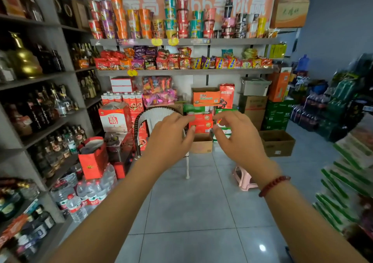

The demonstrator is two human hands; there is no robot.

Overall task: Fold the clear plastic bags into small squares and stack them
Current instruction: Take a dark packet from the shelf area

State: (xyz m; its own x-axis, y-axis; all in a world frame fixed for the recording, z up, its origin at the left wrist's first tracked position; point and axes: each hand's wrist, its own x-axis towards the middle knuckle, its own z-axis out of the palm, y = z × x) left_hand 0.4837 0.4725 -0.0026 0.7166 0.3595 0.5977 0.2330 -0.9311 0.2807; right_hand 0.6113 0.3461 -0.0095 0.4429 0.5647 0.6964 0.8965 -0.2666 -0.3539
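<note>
Honestly, no clear plastic bag shows anywhere in this view, so you appear to be at the very start of a fold or between bags. Your left hand (pixel 171 139) and right hand (pixel 240 139) are both raised in front of you over the tiled floor (pixel 201 212), fingers loosely curved and spread, thumbs toward each other, with a gap between the two. Whether a thin film is stretched between your fingertips cannot be told (clear plastic against this busy background would hardly show), but nothing visibly sits in either grip.

Behind your hands stands a white chair (pixel 155 119), with cartons (pixel 205 99) stacked beyond it under the noodle shelves (pixel 181 71); a pink stool (pixel 243 179) sits on the floor below your right wrist, which wears a red bead bracelet (pixel 274 185).

No counter is in sight either, so the next move likely calls for finding both a bag and a flat surface: look down or turn until they come into view, then take a bag by two corners and lay it flat before making the first crease.
</note>
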